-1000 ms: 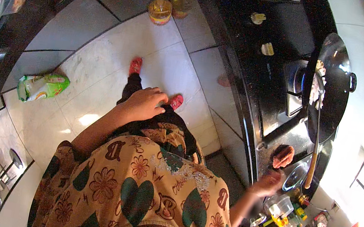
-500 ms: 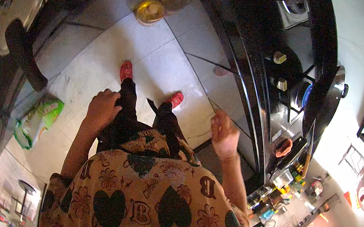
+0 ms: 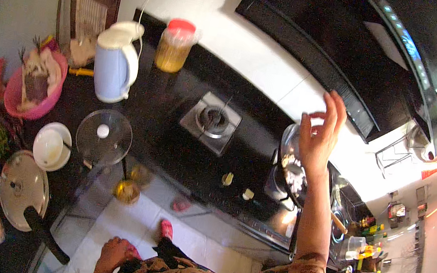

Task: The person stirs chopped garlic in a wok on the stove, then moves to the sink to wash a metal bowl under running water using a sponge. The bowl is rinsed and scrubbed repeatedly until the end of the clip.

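My right hand (image 3: 322, 133) is raised above the right part of the stove, its thumb apart from the bent fingers and nothing visible between them. Below it, partly hidden by my wrist and forearm, sits a wok (image 3: 290, 140) with pale chopped pieces (image 3: 294, 172) in it. A wooden handle (image 3: 339, 222) juts out on the other side of my forearm. My left hand (image 3: 115, 252) hangs low beside my body, fingers curled in and no object showing.
The black counter holds a bare gas burner (image 3: 213, 121), a blue kettle (image 3: 112, 66), a red-lidded jar (image 3: 175, 45) and a glass lid (image 3: 103, 146). Leftward are a pink basin (image 3: 36, 83), white bowls (image 3: 52, 146) and a lidded pan (image 3: 23, 190). A black range hood (image 3: 326, 44) overhangs the stove.
The view has swung up from the floor to the counter and stove. My right hand has risen from waist height to above the wok, and its fingers have spread. My left hand stays low.
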A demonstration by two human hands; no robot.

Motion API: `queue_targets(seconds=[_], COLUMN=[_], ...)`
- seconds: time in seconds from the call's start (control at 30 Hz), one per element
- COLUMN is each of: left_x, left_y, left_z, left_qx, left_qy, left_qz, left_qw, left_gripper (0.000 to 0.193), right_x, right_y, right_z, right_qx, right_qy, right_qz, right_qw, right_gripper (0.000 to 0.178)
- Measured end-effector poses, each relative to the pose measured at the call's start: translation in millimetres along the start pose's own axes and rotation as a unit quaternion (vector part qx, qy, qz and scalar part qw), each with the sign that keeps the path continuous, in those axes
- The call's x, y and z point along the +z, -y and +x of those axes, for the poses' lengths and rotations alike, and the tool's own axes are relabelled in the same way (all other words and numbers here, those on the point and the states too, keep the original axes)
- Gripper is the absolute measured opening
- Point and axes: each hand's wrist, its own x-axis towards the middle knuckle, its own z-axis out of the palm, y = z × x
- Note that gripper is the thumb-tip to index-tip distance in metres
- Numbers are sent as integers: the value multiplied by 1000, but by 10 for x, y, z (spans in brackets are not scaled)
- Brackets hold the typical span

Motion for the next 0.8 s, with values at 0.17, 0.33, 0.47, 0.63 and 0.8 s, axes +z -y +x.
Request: queue_targets(seconds=[0.17,0.33,0.47,0.63,0.8], left_x=[-190,-208,-221,-184,2], left_y=[-324,-449,-623,-808,-698], left_z=[113,388,507,625,726], left_qx=[-31,-70,-103,-113,-68], left_qy=[17,-27,-46,-11,-12], left_qz=[-44,-48,-54,-101,-110], left_qw=[998,996,992,988,992], left_gripper=[44,42,43,44,44], right_x=[-117,-61,11,-23,-61], right_y=[-402,-794,-1054,-1161,-1072], right_z=[1055,1959,2288,2377,2358], right_qx=[-51,-77,-65,-84,-83], right_qy=[-89,-138,-139,-134,-178], right_qz=[-85,-244,-299,-341,-266], right_qw=[991,957,942,927,944], right_gripper=[63,71,74,74,74])
